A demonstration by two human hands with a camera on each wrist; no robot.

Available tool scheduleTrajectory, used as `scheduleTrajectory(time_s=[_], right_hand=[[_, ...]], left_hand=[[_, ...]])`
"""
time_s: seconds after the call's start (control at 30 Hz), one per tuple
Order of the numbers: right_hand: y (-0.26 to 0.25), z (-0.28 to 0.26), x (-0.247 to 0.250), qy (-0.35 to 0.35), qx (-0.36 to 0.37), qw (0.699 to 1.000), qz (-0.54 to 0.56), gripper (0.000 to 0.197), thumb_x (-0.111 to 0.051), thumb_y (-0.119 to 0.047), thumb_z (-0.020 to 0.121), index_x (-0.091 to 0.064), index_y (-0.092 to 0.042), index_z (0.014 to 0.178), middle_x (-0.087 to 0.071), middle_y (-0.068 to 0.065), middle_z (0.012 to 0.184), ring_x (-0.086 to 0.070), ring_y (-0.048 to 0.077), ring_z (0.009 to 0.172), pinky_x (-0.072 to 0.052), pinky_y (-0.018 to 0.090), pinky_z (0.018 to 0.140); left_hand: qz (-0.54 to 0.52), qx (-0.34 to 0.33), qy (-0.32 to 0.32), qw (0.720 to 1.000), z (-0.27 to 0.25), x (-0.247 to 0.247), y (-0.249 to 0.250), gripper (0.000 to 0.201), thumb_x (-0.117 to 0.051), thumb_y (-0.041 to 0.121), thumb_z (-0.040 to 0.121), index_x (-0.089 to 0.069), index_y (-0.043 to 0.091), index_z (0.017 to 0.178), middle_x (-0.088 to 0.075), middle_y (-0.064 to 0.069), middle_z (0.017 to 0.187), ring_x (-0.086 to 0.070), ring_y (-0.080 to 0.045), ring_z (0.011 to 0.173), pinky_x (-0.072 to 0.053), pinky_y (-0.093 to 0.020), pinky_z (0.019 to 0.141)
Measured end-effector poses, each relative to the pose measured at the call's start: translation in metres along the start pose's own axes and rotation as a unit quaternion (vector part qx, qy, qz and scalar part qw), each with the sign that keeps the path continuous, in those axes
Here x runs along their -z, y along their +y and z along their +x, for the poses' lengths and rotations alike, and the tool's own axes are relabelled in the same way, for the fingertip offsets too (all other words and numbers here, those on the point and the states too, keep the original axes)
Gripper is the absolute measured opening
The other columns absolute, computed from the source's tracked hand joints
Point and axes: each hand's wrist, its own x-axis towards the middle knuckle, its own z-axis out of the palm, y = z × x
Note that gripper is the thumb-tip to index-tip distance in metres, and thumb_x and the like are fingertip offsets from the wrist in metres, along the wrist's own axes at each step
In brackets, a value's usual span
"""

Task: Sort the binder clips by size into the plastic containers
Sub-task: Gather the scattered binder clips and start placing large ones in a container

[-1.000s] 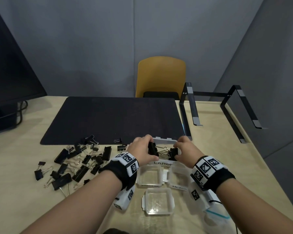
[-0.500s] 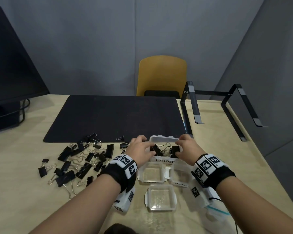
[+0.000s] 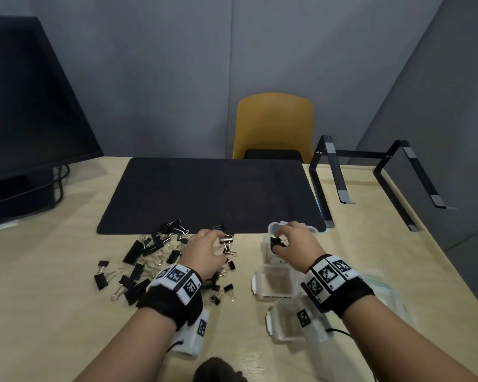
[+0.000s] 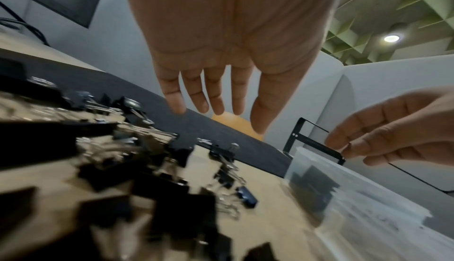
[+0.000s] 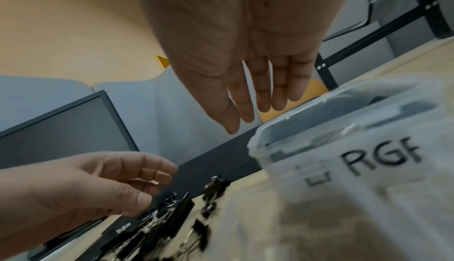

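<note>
A pile of black binder clips (image 3: pixel 149 257) of mixed sizes lies on the wooden table left of centre. My left hand (image 3: pixel 209 244) hovers over the pile's right edge with straight fingers, holding nothing (image 4: pixel 216 108). A clear container marked LARGE (image 3: pixel 271 230) stands to the right, with black clips inside. My right hand (image 3: pixel 287 238) is above its rim, fingers straight and empty (image 5: pixel 255 113). Two smaller clear containers (image 3: pixel 273 282) (image 3: pixel 284 323) sit in front of it; I see no clips in them.
A black mat (image 3: pixel 210 194) lies behind the clips. Further off are a dark monitor (image 3: pixel 25 106) at the far left, a black metal stand (image 3: pixel 375 172) at the back right, and a yellow chair (image 3: pixel 273 125) beyond the table. A plastic bag (image 3: pixel 384 293) lies by my right wrist.
Both hands let go of the clips they held over the LARGE container. My left hand moved left to the pile; my right hand stayed above the container.
</note>
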Motion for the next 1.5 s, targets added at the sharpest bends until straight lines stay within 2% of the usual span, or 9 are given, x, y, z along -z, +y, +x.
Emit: scheduleTrajectory(time_s=[0.3,0.43,0.57,0.73,1.0,1.07,1.17,1.33,1.5], right_hand=[[-0.075,0.008,-0.05,-0.079,0.02,0.997,0.01,0.038,-0.059,-0.022,0.086,-0.056,-0.017,0.123,-0.051,0.003,0.127,-0.052,0.019,0.114,-0.041,0.026,0.093],[-0.099,0.019,-0.071,-0.091,0.012,0.995,0.043,0.045,-0.06,-0.015,0.084,-0.051,-0.016,0.127,-0.044,0.003,0.132,-0.054,0.019,0.109,-0.04,0.021,0.085],[-0.116,0.031,-0.087,-0.092,0.019,0.994,0.05,0.052,-0.06,-0.009,0.084,-0.045,-0.015,0.133,-0.036,0.001,0.141,-0.049,0.02,0.12,-0.041,0.025,0.097],[-0.125,0.042,-0.099,-0.118,0.027,0.992,0.02,0.063,-0.054,0.002,0.082,-0.038,-0.017,0.14,-0.027,0.001,0.15,-0.04,0.023,0.132,-0.036,0.032,0.109],[-0.126,0.045,-0.109,-0.093,0.011,0.996,-0.013,0.045,-0.057,-0.004,0.083,-0.051,-0.014,0.126,-0.045,0.003,0.133,-0.049,0.025,0.119,-0.041,0.029,0.096],[-0.127,0.045,-0.111,-0.095,-0.001,0.995,-0.012,0.046,-0.057,-0.004,0.082,-0.049,-0.014,0.126,-0.044,0.005,0.133,-0.049,0.026,0.119,-0.042,0.03,0.098],[-0.128,0.044,-0.113,-0.101,-0.022,0.995,-0.014,0.048,-0.058,-0.005,0.082,-0.048,-0.016,0.128,-0.042,0.006,0.132,-0.05,0.028,0.116,-0.046,0.033,0.096],[-0.126,0.039,-0.11,-0.086,-0.034,0.996,-0.002,0.049,-0.059,-0.006,0.081,-0.048,-0.016,0.127,-0.041,0.007,0.13,-0.051,0.027,0.114,-0.046,0.034,0.096],[-0.122,0.032,-0.104,-0.065,-0.031,0.997,0.02,0.046,-0.062,-0.012,0.081,-0.049,-0.018,0.125,-0.042,0.003,0.129,-0.051,0.022,0.112,-0.045,0.027,0.093]], left_hand=[[0.034,0.042,-0.053,0.997,-0.002,0.046,-0.075,0.062,-0.068,0.02,0.08,-0.043,0.026,0.137,-0.04,-0.001,0.141,-0.039,-0.02,0.129,-0.038,-0.037,0.107],[0.036,0.052,-0.069,0.996,-0.002,0.057,-0.103,0.062,-0.065,0.011,0.078,-0.045,0.026,0.135,-0.043,0.0,0.135,-0.043,-0.018,0.123,-0.041,-0.032,0.103],[0.018,0.046,-0.084,0.995,-0.003,0.064,-0.127,0.063,-0.063,0.003,0.076,-0.047,0.024,0.134,-0.045,0.001,0.132,-0.046,-0.015,0.121,-0.04,-0.026,0.102],[0.022,0.027,-0.035,0.999,-0.002,0.072,-0.149,0.06,-0.063,0.002,0.075,-0.052,0.025,0.13,-0.046,0.001,0.132,-0.042,-0.017,0.125,-0.037,-0.03,0.106],[0.071,0.096,0.013,0.993,-0.001,0.083,-0.164,0.071,-0.072,0.029,0.077,-0.038,0.017,0.138,-0.045,-0.008,0.135,-0.04,-0.026,0.126,-0.038,-0.035,0.104],[0.084,0.116,0.001,0.99,0.001,0.08,-0.166,0.069,-0.071,0.035,0.077,-0.041,0.014,0.135,-0.05,-0.008,0.13,-0.046,-0.026,0.121,-0.043,-0.036,0.099],[0.077,0.132,-0.003,0.988,0.004,0.076,-0.166,0.045,-0.069,0.034,0.078,-0.054,0.014,0.115,-0.061,-0.004,0.113,-0.058,-0.023,0.104,-0.05,-0.034,0.084],[0.107,0.142,0.003,0.984,0.009,0.075,-0.164,0.016,-0.061,0.026,0.081,-0.057,0.014,0.092,-0.064,-0.004,0.094,-0.06,-0.022,0.084,-0.042,-0.027,0.062],[0.103,0.112,0.0,0.988,0.013,0.072,-0.166,0.034,-0.068,0.042,0.079,-0.06,0.017,0.101,-0.058,-0.003,0.107,-0.059,-0.021,0.095,-0.041,-0.025,0.07]])
